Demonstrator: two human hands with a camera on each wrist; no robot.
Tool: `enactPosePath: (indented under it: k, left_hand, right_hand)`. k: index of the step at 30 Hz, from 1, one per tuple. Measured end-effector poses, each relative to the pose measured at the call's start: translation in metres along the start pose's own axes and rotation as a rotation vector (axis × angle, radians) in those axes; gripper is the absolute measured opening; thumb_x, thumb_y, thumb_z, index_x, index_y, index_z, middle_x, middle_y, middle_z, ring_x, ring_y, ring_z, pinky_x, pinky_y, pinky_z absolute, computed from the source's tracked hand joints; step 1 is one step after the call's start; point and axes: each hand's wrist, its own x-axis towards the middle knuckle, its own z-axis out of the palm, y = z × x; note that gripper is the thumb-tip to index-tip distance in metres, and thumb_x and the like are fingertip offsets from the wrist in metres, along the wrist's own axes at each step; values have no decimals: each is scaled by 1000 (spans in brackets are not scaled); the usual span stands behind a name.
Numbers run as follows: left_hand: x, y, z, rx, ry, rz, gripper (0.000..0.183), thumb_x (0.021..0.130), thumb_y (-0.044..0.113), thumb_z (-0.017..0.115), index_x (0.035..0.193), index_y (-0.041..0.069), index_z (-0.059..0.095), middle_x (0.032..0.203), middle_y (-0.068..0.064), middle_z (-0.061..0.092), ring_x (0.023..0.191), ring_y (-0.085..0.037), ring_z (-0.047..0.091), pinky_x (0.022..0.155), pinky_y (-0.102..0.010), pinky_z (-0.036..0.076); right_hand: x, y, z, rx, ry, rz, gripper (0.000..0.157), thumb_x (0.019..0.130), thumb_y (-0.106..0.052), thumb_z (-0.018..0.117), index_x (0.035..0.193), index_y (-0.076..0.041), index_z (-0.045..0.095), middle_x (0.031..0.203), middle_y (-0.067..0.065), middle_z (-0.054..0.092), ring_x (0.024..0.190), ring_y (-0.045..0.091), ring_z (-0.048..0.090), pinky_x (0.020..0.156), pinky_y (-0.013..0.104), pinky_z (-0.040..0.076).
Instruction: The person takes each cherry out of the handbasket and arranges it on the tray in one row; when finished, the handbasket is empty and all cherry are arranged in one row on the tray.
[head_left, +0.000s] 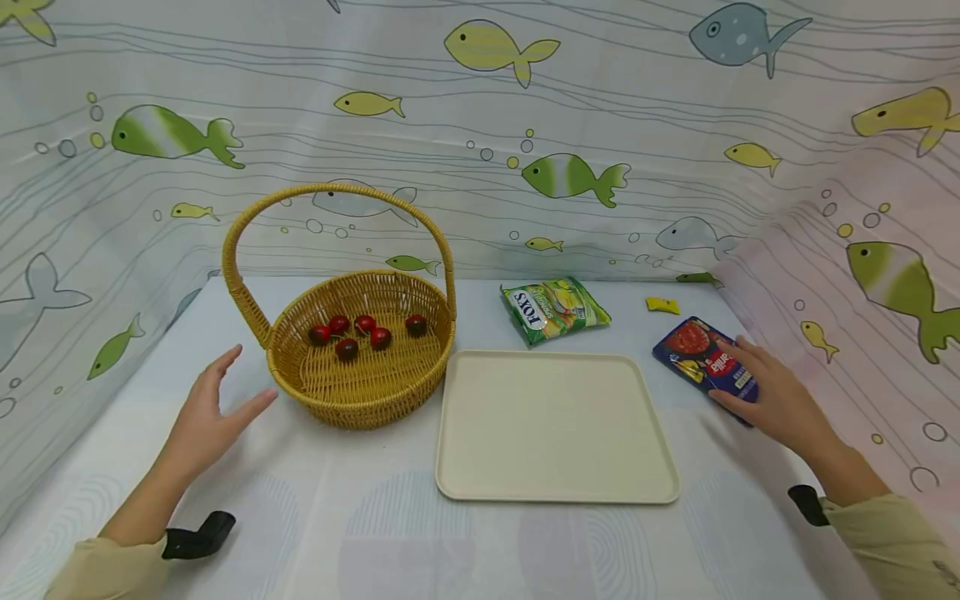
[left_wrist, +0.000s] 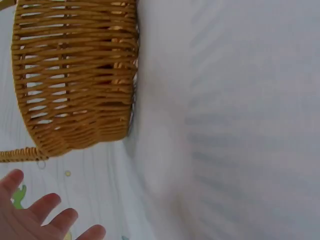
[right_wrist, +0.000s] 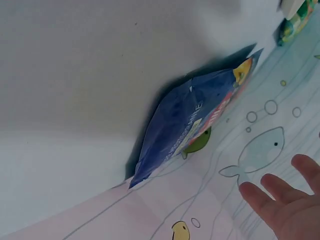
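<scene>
My left hand [head_left: 197, 421] is spread beside a wicker basket [head_left: 360, 410], thumb and fingers apart and holding nothing. The basket has a tall arched handle and several dark red cherries [head_left: 381, 337] inside. In the left wrist view, the fingertips [left_wrist: 46, 204] appear near the base of the handle, off the basket's woven side [left_wrist: 75, 75]. On the right, my right hand [head_left: 780, 402] hovers over a dark blue Barilla pouch [head_left: 686, 343] and overlaps its near end. The right wrist view shows a gap between this pouch [right_wrist: 185, 117] and the extended fingers [right_wrist: 270, 192].
A cream rectangular tray [head_left: 555, 429] lies at the middle, right of the basket. Behind it is a green Fox's bag [head_left: 557, 310]. A small yellow packet [head_left: 662, 305] sits beyond the pouch. Fish-patterned curtain [head_left: 480, 125] encloses the table's back and sides.
</scene>
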Motion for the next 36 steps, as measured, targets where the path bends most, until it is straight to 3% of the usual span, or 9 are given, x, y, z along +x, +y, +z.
enactPosePath:
  k: [8,12,14,18,21,27,36]
  left_hand:
    - [4,6,18,-156,-11,37,76,92,25,60,145,-2,13,146,-29,16,130,-51,18,96,-68,23]
    - [7,12,24,-192,-49,41,73,94,23,57,144,-5,12,145,-30,15,127,-53,22,95,-68,26]
    - [9,15,25,-205,-86,10,75,94,25,56,145,-3,9,145,-31,12,126,-55,23,94,-68,28]
    - [12,17,22,-300,-176,-104,81,95,30,54,148,6,-2,146,-32,4,126,-52,25,91,-34,48]
    - [13,16,21,-374,-211,-160,85,94,32,55,148,11,-7,147,-31,0,128,-50,24,76,-12,47]
    - [14,17,22,-441,-210,-162,85,94,29,57,149,15,-6,148,-29,-2,129,-50,22,78,-17,50]
    - [13,13,25,-456,-170,-171,85,92,29,60,149,19,-2,146,-29,3,129,-49,24,76,-15,50]
  right_hand:
    - [4,-6,8,29,44,-46,64,78,-13,74,134,-1,44,139,26,36,119,51,35,81,73,34]
    - [4,-9,11,40,40,-33,63,78,-11,74,133,-2,45,138,26,36,119,51,35,82,72,34]
    - [5,-12,13,54,29,-32,62,79,-11,74,133,-2,45,139,27,35,121,52,32,83,73,32]
    - [7,-18,16,70,22,-45,61,79,-12,74,132,-2,46,138,27,36,124,51,30,83,73,32]
    - [8,-22,18,83,34,-56,59,78,-9,74,130,-1,48,137,27,38,122,51,31,85,73,31]
    - [13,-30,22,124,60,-97,56,77,-6,74,128,-2,50,134,27,40,120,51,34,88,73,29]
    - [24,-46,31,162,53,-132,56,78,-6,74,128,-3,51,136,24,41,120,47,38,86,66,39]
